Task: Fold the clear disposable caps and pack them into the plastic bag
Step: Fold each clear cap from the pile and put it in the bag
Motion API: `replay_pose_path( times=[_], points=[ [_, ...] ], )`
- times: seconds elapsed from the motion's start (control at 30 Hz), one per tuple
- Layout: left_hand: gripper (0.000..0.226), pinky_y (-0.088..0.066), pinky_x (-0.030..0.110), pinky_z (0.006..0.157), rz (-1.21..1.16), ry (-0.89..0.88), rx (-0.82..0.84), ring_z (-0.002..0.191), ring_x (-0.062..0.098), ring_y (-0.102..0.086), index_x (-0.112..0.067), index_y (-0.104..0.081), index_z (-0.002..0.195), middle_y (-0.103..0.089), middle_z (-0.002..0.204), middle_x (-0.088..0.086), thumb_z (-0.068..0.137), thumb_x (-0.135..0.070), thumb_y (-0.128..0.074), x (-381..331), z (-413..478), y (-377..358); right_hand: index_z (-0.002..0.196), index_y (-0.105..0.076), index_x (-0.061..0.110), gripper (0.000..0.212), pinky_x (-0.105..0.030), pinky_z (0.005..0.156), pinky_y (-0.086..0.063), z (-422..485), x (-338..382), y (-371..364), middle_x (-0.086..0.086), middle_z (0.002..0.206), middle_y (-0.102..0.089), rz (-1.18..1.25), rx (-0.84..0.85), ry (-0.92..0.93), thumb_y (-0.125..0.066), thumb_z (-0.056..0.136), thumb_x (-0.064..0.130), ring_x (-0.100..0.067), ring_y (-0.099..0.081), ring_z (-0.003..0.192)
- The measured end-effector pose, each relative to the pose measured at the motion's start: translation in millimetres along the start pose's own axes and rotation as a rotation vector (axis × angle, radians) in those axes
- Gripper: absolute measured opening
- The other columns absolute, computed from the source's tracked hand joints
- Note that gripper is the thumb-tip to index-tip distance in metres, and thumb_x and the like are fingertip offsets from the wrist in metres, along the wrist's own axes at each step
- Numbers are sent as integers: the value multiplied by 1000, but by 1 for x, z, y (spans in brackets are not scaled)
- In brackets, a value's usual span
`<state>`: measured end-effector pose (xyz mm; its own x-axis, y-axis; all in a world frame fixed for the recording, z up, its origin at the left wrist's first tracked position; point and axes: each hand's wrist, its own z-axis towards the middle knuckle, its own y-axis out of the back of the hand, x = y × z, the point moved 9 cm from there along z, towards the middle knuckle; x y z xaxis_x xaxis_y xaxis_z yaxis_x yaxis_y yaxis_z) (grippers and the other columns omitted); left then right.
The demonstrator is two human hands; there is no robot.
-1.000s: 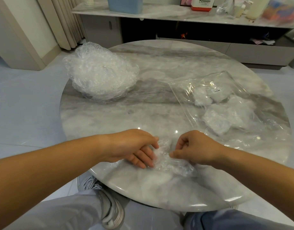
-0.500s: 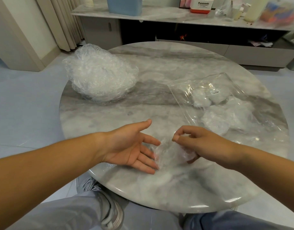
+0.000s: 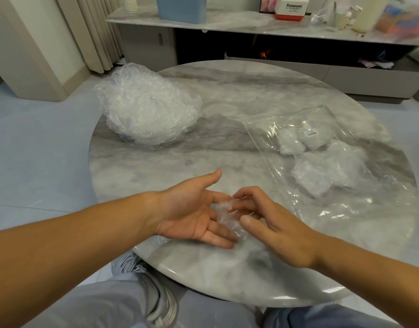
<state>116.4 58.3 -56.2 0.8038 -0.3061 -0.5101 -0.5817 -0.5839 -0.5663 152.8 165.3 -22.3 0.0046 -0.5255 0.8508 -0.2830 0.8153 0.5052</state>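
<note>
Folded cap (image 3: 227,215), likely flimsy and slippery, lies across straight fingers of left hand (image 3: 191,209); right hand (image 3: 274,223) fingertips curl round it, best pinched mid-fold

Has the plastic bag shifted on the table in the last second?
No. The plastic bag lies on the right side of the table as before, its far-left corner by the same dark marble vein.
</note>
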Motion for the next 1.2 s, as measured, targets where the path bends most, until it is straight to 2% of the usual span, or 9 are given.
replay_pose_path(
  times=[0.17, 0.33, 0.5, 0.63, 0.8, 0.87, 1.0, 1.13, 1.2],
  points=[
    [79, -37, 61, 113, 25, 24, -31, 124, 53, -56, -22, -29, 157, -44, 146, 36, 96, -70, -40, -1, 1, 2, 141, -46, 33, 56, -25, 95, -46, -9, 2, 2, 33, 126, -50, -340, 65, 155, -43, 95, 64, -3, -54, 115],
    [80, -43, 60, 108, 44, 21, -72, 120, 53, -59, -28, -19, 159, -42, 146, 37, 95, -69, -42, -4, 0, 5, 145, -51, 30, 57, -22, 109, -34, -11, -8, -11, 16, 153, -42, -539, 178, 221, -39, 100, 63, -4, -41, 129],
    [67, -53, 55, 97, 205, -2, -200, 106, 50, -67, -15, -37, 146, -54, 134, 33, 97, -60, -48, -14, -9, 11, 146, -50, 35, 56, -21, 112, -26, -13, -15, -13, 13, 159, -35, -613, 214, 210, -38, 100, 65, -5, -35, 129],
    [53, -57, 39, 79, 519, -127, -470, 92, 26, -72, -7, -65, 112, -63, 109, 15, 98, -56, -51, -30, -14, 38, 145, -49, 36, 56, -29, 111, -29, -14, -19, -16, 14, 160, -32, -668, 204, 196, -32, 101, 65, -8, -34, 127],
    [54, -52, 32, 91, 652, -155, -513, 109, 18, -64, -13, -81, 96, -71, 116, 4, 99, -55, -47, -28, -7, 30, 151, -38, 41, 62, -37, 107, -30, -17, -22, -20, 20, 166, -13, -737, 228, 169, -18, 100, 70, -11, -29, 131],
    [51, -51, 30, 89, 642, -159, -528, 107, 16, -64, -11, -79, 98, -72, 110, 2, 100, -53, -48, -26, -2, 23, 151, -37, 42, 61, -37, 108, -29, -17, -20, -22, 24, 166, -8, -734, 236, 158, -19, 99, 70, -11, -27, 132],
    [49, -50, 30, 83, 594, -137, -576, 95, 17, -63, -8, -74, 96, -72, 96, 3, 100, -49, -49, -25, 5, 23, 147, -46, 39, 56, -28, 117, -28, -21, -9, -9, 20, 165, -21, -554, 167, 81, -34, 99, 66, 0, -27, 143],
    [58, -51, 35, 99, 421, -170, -561, 104, 25, -67, 2, -75, 103, -74, 110, 14, 98, -51, -50, -27, 2, 25, 131, -61, 38, 41, -21, 114, -34, -28, -11, 16, 24, 156, -28, -272, -50, -39, -45, 99, 58, 9, -30, 140],
    [59, -52, 37, 101, 309, -219, -541, 108, 26, -68, 3, -76, 102, -72, 115, 16, 96, -51, -53, -30, 0, 23, 124, -68, 30, 35, -23, 108, -40, -28, -17, 26, 13, 147, -42, -114, -160, -169, -50, 100, 49, 7, -41, 132]
  ],
)
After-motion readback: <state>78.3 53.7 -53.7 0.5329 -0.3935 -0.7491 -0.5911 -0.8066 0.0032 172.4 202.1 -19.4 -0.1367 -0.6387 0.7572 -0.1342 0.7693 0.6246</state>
